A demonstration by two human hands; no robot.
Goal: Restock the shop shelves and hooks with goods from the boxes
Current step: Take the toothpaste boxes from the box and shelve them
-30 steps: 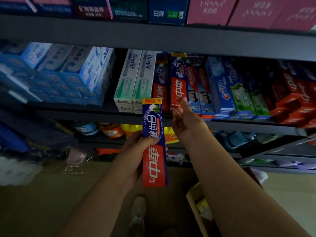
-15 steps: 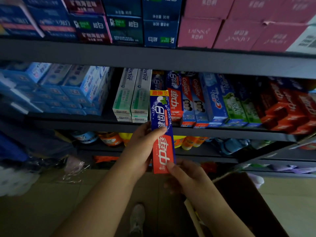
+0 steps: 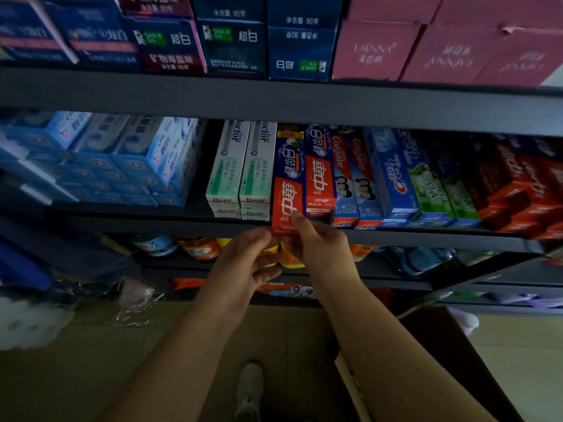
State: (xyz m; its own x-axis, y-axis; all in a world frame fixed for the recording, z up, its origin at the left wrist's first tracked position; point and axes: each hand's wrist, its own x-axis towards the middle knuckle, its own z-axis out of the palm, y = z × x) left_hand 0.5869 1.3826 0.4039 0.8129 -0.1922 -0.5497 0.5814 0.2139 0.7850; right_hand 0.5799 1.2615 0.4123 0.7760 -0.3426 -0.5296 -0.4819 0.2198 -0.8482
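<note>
At the far left, pale rolls point(image 3: 27, 321) sit on the floor, too blurred to identify, with crinkled clear plastic point(image 3: 134, 303) beside them. Above, on the middle shelf point(image 3: 128, 222), stacked light-blue cartons point(image 3: 100, 166) run off the left edge; their print is unreadable. A dark gap separates them from two white-and-green cartons point(image 3: 240, 172) marked "Doctor", stacked on lower ones of the same kind.

Just right of these lies the red-and-blue toothpaste box point(image 3: 288, 184), a long glossy cardboard carton lying lengthwise into the shelf, its red near end jutting past the shelf lip. Its far end is lost in shadow. The left hand point(image 3: 243, 269) sits below that end with fingers loosely curled; whether it touches the box cannot be told. The right hand point(image 3: 320, 248) touches the box's near end with its forefinger extended onto the red face, the other fingers tucked and hidden behind the knuckles; a real pinch cannot be made out.

A matching box point(image 3: 320, 172) lies against it on the right, then Colgate cartons point(image 3: 353, 184), a blue carton point(image 3: 396, 178), green ones point(image 3: 435, 190) and red ones point(image 3: 524, 193), blurring toward the edge.

Below right, an open brown cardboard box point(image 3: 451, 354) is partly covered by the right forearm, its contents mostly unseen.
</note>
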